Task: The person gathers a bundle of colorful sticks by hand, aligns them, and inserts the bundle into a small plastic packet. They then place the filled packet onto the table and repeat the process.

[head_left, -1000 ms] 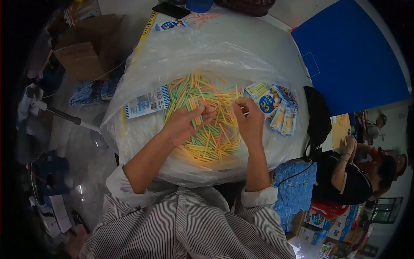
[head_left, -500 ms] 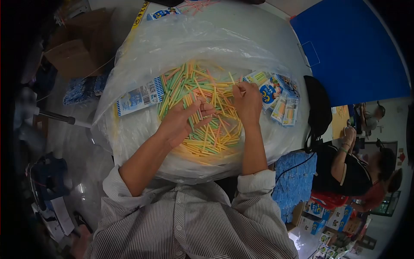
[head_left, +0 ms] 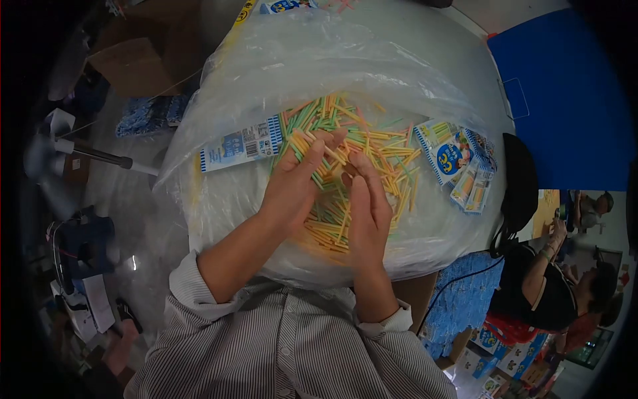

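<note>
Over the pile, left hand clutches sticks, probably so none scatter; can't tell if right hand grips any.

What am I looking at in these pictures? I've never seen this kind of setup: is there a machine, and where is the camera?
There is no machine, just a person's bare hands. One head-worn camera supplies every picture, looking down past the wearer's striped shirt. On the table lies clear plastic, with a loose pile of thin coloured sticks on it. A printed packet lies left of the pile, more packets right. The left hand holds a small bundle of sticks; the right hand is close beside it, but whether it grips anything is unclear.
</note>
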Demonstrator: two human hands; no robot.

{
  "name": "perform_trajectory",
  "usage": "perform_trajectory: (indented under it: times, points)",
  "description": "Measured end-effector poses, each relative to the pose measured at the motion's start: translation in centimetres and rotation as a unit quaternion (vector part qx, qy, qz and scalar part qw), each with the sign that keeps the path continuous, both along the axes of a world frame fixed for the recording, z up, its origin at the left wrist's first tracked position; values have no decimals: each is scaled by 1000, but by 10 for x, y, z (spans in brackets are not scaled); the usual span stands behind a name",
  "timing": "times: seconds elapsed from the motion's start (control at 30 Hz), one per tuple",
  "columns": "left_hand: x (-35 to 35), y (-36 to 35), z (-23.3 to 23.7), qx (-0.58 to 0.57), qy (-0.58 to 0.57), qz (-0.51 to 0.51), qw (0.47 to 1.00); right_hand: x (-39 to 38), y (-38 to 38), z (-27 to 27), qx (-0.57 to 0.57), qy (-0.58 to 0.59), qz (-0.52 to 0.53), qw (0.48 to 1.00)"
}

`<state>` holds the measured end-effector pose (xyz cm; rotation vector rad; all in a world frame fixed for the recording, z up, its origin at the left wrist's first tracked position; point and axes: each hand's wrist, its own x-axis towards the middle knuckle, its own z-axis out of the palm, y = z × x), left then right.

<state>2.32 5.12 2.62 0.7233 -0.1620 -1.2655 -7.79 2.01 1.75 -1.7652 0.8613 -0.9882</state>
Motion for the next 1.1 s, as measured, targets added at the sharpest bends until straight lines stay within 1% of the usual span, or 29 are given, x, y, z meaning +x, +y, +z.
perform_trajectory:
  times: [0.03,0.07,0.1,0.17,0.2,0.27,0.3,0.37,0.4,0.43,0.47,0.5,0.53,0.57,0.6,0.63,0.67,0.7,0.73,0.77,0.8,0.83,0.87,0.9,0.97,1.0,1.07,1.1]
  points:
    - [0,0,-1,2,-55,34,998,6,8,9,235,-210,22,949]
    - [0,0,-2,4,-109,67,992,10,13,15,447,-398,43,800]
    - [-1,0,-3,4,-109,68,992,12,14,17,446,-399,43,800]
    - [-2,0,-2,26,-181,32,983,15,15,20,502,-376,59,777]
    - [-1,1,-3,24,-184,32,982,14,15,20,501,-378,61,776]
    - [1,2,-4,20,-132,13,991,10,13,17,512,-367,73,773]
    - [5,3,-1,12,-133,16,991,9,8,18,506,-366,78,777]
    - [9,5,2,45,2,-103,994,1,-12,16,363,-260,137,884]
    - [9,5,3,41,6,-107,993,-5,-24,15,286,-198,162,923]
    - [7,6,4,26,14,-169,985,-13,-34,16,209,-133,183,952]
    - [4,7,4,12,23,-232,972,-21,-40,17,131,-67,200,969]
    - [2,7,4,11,25,-239,971,-25,-46,24,131,-65,192,971]
    - [0,7,4,4,20,-262,965,-28,-51,35,266,5,245,932]
    - [-1,7,5,-3,13,-283,959,-29,-52,42,393,72,294,868]
    - [0,7,6,-5,10,-284,959,-29,-50,39,390,70,293,870]
    - [0,7,5,40,10,-237,971,-24,-46,30,311,38,246,917]
    - [1,6,6,83,10,-188,979,-16,-42,26,227,4,198,954]
    - [0,7,7,82,6,-189,979,-8,-31,24,224,1,197,954]
    - [-2,8,8,34,-4,-80,996,-2,-13,23,336,-122,95,929]
    - [-5,8,9,-17,-12,28,999,3,1,22,433,-241,-9,868]
    - [-7,8,10,-18,-14,20,1000,6,16,22,431,-247,-16,868]
    - [-10,9,11,-16,-106,63,992,8,30,22,500,-312,16,808]
    - [-12,10,11,-14,-197,106,975,8,39,22,562,-373,48,737]
    - [-14,14,8,-12,-198,98,975,7,41,20,561,-378,42,735]
    - [-13,20,3,29,-347,65,935,8,42,19,581,-407,77,701]
    - [-15,22,4,27,-350,64,934,7,43,19,579,-410,78,700]
    - [-20,25,5,41,-467,65,881,3,45,19,551,-419,148,706]
    - [-20,27,4,42,-467,69,881,1,46,19,552,-417,153,706]
